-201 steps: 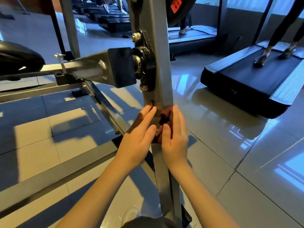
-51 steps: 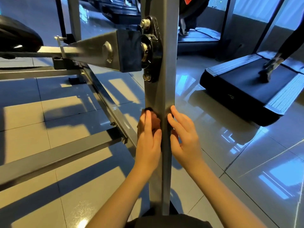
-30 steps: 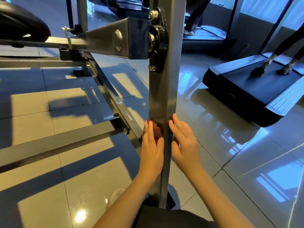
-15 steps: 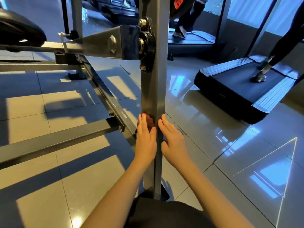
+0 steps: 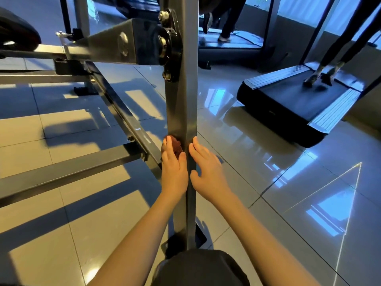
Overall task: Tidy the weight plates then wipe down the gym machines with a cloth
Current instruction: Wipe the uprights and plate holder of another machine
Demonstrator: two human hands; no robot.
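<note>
A grey steel upright post (image 5: 182, 104) of a gym machine stands right in front of me. My left hand (image 5: 174, 168) presses a small reddish-brown cloth (image 5: 176, 146) flat against the post's left face, fingers straight. On the post's right side, my right hand (image 5: 207, 168) rests with its fingers extended along the edge. Only a bit of the cloth shows above my left fingers. No weight plates are in view.
A horizontal arm with a bolted pivot (image 5: 169, 46) joins the post at upper left. Floor rails (image 5: 68, 168) of the frame run to the left. A black treadmill (image 5: 296, 104) with a person walking on it stands at right on the glossy tiled floor.
Both hands have slid a little down the post with the cloth since a second ago. The view has shifted slightly; the hands keep the same flat pose.
</note>
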